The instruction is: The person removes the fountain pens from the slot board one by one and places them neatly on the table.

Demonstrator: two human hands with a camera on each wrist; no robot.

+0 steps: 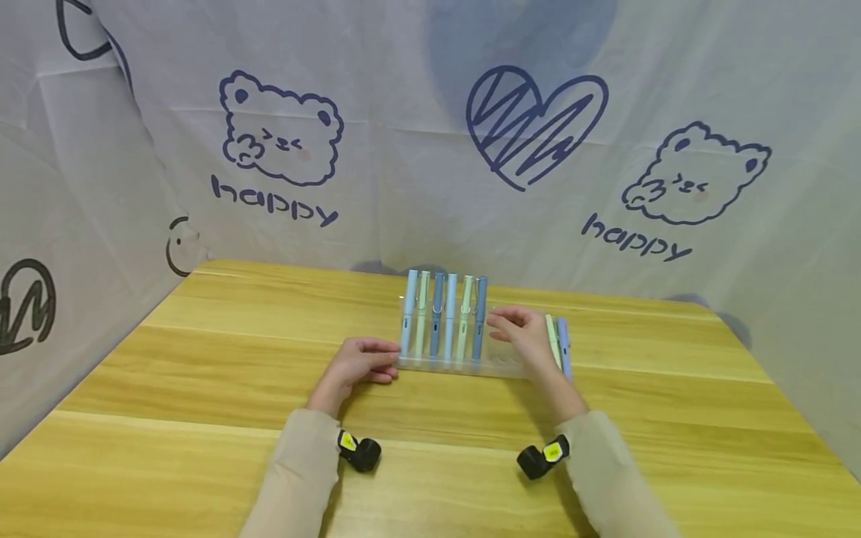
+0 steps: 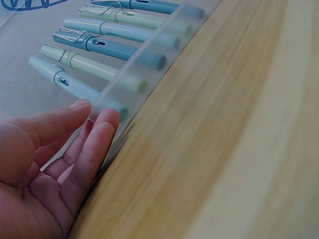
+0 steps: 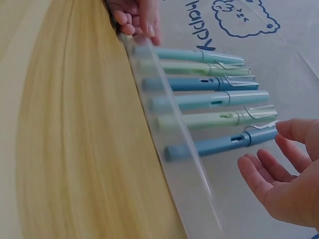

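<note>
A clear pen stand [image 1: 498, 368] stands on the table with several pens leaning in a row, in light blue, pale green and dark blue. My left hand [image 1: 359, 366] pinches the stand's left front corner between thumb and fingers; the left wrist view shows this hand [image 2: 65, 159] beside the light blue end pen [image 2: 75, 87]. Beside the dark blue pen [image 1: 480, 317] at the row's right end is my right hand [image 1: 528, 336], its fingers loosely bent and holding nothing. In the right wrist view, a fingertip is close to that pen's clip [image 3: 264, 125]; contact is unclear.
To the right of the stand, partly behind the right hand, lie a pale green pen [image 1: 554, 340] and a purple pen [image 1: 564, 347]. Behind the wooden table [image 1: 430, 478] hangs a white cloth [image 1: 403, 164] with bear and heart drawings.
</note>
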